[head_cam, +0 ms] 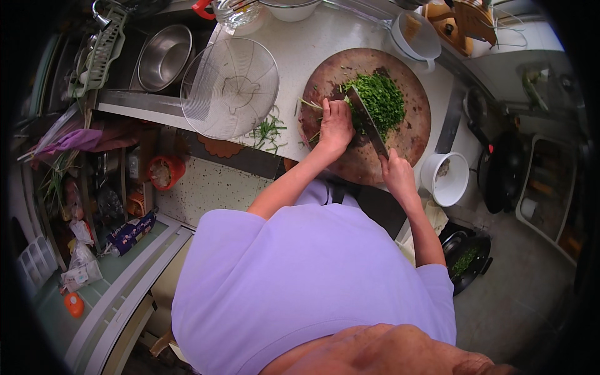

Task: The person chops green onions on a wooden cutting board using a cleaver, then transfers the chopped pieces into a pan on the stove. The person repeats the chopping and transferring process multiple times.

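Observation:
A round wooden chopping board [408,154] lies on the counter before me. My right hand [398,172] grips the handle of a cleaver [367,121], whose blade slants up and left across the board. Finely chopped green leaves [385,101], perhaps chives or scallions, are heaped to the right of the blade. Left of the blade, my left hand [336,124] presses down with bent fingers on a bunch of stalks; pale ends [310,103] of them poke out past the fingers. The hand hides most of the bunch.
A wire mesh basket [229,89] overhangs the counter's front edge, beside loose green scraps [269,131]. A steel bowl [165,58] sits in the sink at left. Right of the board stand a white tub [445,179] and a white handled strainer [416,37]. A black wok [468,262] holds chopped greens.

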Demonstrator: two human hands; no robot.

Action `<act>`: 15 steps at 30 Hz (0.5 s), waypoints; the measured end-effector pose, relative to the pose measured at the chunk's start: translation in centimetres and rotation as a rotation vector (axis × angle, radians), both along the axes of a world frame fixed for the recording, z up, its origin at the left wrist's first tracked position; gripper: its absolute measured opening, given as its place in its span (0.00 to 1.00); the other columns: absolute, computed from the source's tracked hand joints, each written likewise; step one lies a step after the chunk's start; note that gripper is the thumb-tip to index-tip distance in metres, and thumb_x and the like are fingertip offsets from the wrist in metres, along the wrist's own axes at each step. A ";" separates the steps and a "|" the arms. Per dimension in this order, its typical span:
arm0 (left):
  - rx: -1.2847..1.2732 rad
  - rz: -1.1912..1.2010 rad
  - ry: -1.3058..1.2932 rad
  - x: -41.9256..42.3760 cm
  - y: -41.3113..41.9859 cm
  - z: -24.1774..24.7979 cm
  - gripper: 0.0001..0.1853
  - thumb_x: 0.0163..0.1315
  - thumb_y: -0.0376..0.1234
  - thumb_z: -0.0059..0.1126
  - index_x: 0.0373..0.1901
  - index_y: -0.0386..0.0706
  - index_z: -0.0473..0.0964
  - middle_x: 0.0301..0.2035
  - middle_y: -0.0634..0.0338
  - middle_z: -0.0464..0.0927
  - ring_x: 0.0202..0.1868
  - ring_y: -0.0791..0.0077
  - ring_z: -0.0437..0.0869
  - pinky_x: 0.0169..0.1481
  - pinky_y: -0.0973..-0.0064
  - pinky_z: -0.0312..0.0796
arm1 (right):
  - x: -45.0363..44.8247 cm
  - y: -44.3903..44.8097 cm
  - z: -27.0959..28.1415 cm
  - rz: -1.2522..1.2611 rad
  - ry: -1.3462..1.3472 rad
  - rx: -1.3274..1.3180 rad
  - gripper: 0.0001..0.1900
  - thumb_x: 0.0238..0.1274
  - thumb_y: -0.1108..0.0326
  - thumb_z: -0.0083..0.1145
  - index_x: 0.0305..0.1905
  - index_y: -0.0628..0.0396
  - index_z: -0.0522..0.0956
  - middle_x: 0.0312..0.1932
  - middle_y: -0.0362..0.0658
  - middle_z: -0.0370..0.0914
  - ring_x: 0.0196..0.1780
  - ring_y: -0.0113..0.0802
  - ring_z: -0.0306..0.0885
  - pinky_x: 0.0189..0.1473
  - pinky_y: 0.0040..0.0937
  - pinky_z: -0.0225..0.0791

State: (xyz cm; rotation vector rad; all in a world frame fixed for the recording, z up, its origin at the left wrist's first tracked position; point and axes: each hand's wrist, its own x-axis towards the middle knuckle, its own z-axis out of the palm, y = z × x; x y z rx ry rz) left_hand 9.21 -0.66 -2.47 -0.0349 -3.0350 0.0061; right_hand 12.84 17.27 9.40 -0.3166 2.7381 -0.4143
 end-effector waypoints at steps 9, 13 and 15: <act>0.022 -0.024 -0.074 0.1 -0.1 0.9 0.26 0.60 0.39 0.47 0.55 0.30 0.72 0.49 0.47 0.72 0.57 0.53 0.69 0.75 0.49 0.46 | -2.9 -2.4 -3.0 0.012 0.005 -0.053 0.15 0.69 0.61 0.53 0.34 0.64 0.72 0.25 0.63 0.78 0.35 0.65 0.79 0.38 0.59 0.72; 0.015 -0.032 -0.047 0.3 -0.3 1.1 0.26 0.59 0.38 0.48 0.55 0.30 0.72 0.49 0.48 0.72 0.57 0.54 0.69 0.75 0.49 0.45 | -3.2 -3.1 -4.0 -0.041 0.006 -0.070 0.16 0.70 0.59 0.54 0.37 0.64 0.73 0.26 0.63 0.78 0.35 0.66 0.78 0.37 0.59 0.69; 0.026 -0.025 -0.032 0.3 -0.4 1.1 0.25 0.59 0.38 0.49 0.54 0.31 0.72 0.48 0.48 0.72 0.56 0.54 0.69 0.75 0.49 0.46 | -3.4 -3.1 -4.1 -0.061 0.022 -0.111 0.16 0.70 0.59 0.55 0.37 0.64 0.73 0.25 0.62 0.78 0.34 0.64 0.78 0.35 0.57 0.69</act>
